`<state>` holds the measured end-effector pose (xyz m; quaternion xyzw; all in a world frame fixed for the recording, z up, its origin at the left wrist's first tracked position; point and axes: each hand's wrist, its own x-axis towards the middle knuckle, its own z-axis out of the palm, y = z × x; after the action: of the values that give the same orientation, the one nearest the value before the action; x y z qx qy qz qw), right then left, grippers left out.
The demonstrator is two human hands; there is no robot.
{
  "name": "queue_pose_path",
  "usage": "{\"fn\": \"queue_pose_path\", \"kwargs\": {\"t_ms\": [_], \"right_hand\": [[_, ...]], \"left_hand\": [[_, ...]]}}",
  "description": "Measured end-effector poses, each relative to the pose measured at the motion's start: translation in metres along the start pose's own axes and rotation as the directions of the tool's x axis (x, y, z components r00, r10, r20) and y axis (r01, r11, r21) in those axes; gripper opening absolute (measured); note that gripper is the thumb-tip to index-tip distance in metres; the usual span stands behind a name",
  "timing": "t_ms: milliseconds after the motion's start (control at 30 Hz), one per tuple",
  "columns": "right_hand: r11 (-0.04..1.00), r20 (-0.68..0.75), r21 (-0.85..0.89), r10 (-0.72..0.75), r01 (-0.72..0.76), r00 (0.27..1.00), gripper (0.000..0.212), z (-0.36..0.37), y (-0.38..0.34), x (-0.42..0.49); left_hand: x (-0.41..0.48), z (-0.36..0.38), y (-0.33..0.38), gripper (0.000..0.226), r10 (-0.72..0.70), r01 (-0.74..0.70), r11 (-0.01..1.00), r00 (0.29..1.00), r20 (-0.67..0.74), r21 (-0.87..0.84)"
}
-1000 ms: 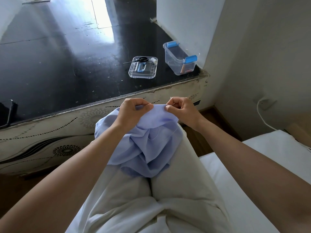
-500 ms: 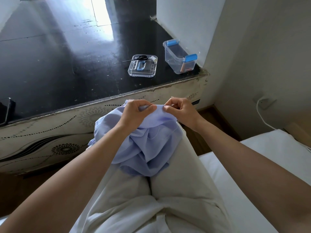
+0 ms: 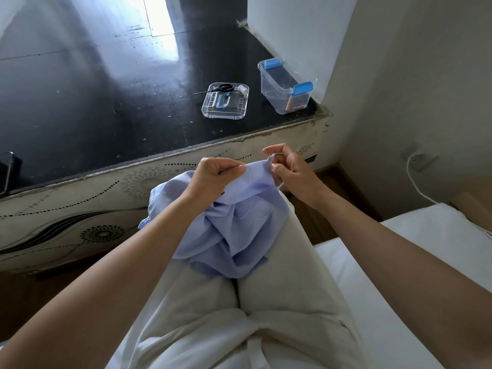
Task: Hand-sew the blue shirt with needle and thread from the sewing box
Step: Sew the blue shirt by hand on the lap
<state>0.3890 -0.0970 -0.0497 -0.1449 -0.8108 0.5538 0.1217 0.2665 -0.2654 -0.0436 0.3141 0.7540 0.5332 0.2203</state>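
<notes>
The blue shirt [image 3: 229, 230] lies bunched on my lap over pale trousers. My left hand [image 3: 213, 177] pinches its top edge between thumb and fingers. My right hand [image 3: 288, 166] is at the right end of that edge, its thumb and forefinger pinched together at the cloth; the needle is too small to make out. A thin pale thread [image 3: 245, 214] loops across the fabric below. The clear sewing box [image 3: 285, 86] with blue clips stands open on the dark table, beside the wall.
The box's clear lid [image 3: 225, 101] lies on the black table [image 3: 80, 102], carrying small black scissors [image 3: 218, 88] and a white thread spool [image 3: 241, 89]. A phone [image 3: 6, 171] sits at the table's left edge. A white cable [image 3: 418, 182] hangs on the right wall. White bedding [image 3: 399, 249] is under me.
My right hand has lifted slightly and moved right along the shirt's edge, its fingers spreading apart. My left hand keeps its grip on the fabric.
</notes>
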Motion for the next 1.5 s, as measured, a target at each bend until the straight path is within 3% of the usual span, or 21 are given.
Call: {"fn": "queue_pose_path", "kwargs": {"t_ms": [200,800,1033,1167,1267,1400,1500], "right_hand": [[0.989,-0.023,0.017,-0.146,0.147,0.989,0.013,-0.002,-0.005,-0.002],[0.987,0.074,-0.04,-0.15,0.153,0.986,0.019,-0.004,-0.006,-0.002],[0.978,0.115,-0.164,-0.109,0.127,0.987,0.024,-0.007,-0.012,-0.002],[0.978,0.24,-0.192,-0.037,0.085,0.97,0.052,-0.008,-0.019,0.001],[0.966,0.307,-0.246,-0.002,0.081,0.952,0.04,-0.008,-0.022,0.003],[0.947,0.27,-0.315,0.026,0.063,0.963,0.015,-0.005,-0.019,0.002],[0.947,0.258,-0.314,0.023,0.061,0.966,0.008,-0.004,-0.019,0.002]], "left_hand": [[0.002,-0.002,-0.001,0.013,-0.011,0.011,0.999,1.0,0.013,-0.039],[0.001,-0.002,0.009,0.012,-0.001,0.003,0.998,0.999,0.043,-0.065],[0.004,-0.006,0.006,0.015,0.119,-0.133,0.981,0.988,0.1,0.138],[0.008,-0.007,0.001,0.014,0.164,-0.198,0.941,0.976,0.142,0.275],[0.007,-0.006,0.003,0.014,0.202,-0.242,0.913,0.968,0.15,0.328],[0.008,-0.008,0.005,0.014,0.216,-0.253,0.886,0.967,0.138,0.387],[0.009,-0.007,0.005,0.014,0.203,-0.232,0.881,0.972,0.114,0.413]]}}
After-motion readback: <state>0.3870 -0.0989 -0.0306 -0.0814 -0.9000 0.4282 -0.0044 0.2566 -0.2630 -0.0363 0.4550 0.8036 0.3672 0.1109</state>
